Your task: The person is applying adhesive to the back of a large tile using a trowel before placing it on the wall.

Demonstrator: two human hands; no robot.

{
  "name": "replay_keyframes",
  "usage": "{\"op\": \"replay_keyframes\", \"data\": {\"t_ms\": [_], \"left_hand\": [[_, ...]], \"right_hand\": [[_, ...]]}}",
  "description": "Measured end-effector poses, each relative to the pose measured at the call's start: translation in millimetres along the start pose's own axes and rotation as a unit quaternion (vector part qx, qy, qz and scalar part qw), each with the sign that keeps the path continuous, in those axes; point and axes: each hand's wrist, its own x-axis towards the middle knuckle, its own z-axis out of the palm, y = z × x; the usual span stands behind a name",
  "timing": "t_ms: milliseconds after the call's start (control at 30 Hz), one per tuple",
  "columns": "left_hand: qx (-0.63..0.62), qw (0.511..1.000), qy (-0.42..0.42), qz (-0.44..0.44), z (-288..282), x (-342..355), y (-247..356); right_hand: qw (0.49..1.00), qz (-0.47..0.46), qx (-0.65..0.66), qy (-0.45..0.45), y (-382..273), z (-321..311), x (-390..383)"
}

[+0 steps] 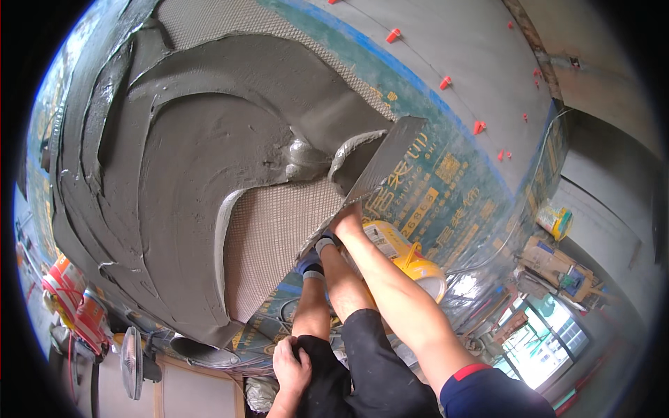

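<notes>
My right hand (347,220) grips a trowel whose handle is hidden. Its long grey blade (390,155) is tilted up at the right edge of a large tile, with wet adhesive curling along it. Thick grey adhesive (209,146) covers most of the tile in sweeping ridges, with a shiny lump (305,159) beside the blade. Bare textured tile back (275,233) shows near my feet and along the far edge. My left hand (291,366) rests on my knee, its fingers curled and holding nothing I can see.
Green printed protective sheeting (460,188) covers the floor, ending at blue tape. Beyond are grey tiles with red wedges (444,83) along a joint. A yellow bucket (411,261) stands right of my legs. A fan (132,362) and orange-white bags (73,299) are at lower left.
</notes>
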Motion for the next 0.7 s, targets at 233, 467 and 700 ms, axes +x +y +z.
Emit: {"op": "replay_keyframes", "data": {"t_ms": [233,467,700], "left_hand": [[0.001,0.999,0.049,-0.017,-1,9,-4],[-0.008,0.999,0.046,-0.003,6,15,1],[0.005,0.999,0.05,-0.019,-2,14,-5]], "right_hand": [[0.906,-0.114,-0.384,-0.134,2,-2,-13],[0.905,-0.162,-0.37,-0.13,-17,-25,9],[0.488,-0.224,-0.841,-0.063,-33,14,-12]]}}
